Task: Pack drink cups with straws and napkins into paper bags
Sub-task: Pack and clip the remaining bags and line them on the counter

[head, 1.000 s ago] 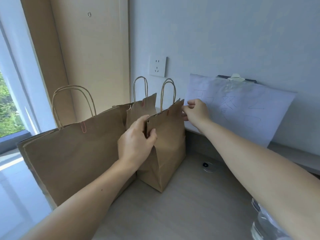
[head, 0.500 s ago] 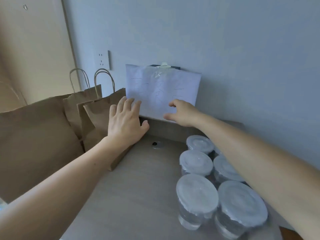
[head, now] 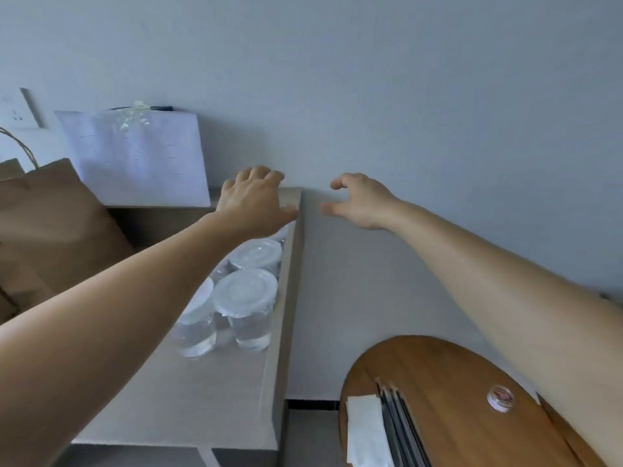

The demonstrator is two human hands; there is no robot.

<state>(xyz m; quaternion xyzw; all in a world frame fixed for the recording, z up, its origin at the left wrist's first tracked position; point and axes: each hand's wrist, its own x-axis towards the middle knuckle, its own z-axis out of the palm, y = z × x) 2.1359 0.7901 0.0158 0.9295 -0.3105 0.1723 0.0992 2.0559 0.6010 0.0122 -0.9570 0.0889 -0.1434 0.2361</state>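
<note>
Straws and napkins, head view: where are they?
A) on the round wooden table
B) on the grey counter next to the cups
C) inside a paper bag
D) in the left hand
A: the straws and napkins lie side by side on the round wooden table, apart from the lidded cups on the grey counter. The left hand and right hand hold nothing.

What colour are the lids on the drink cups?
White, slightly translucent lids on clear cups, seen in the head view.
</note>
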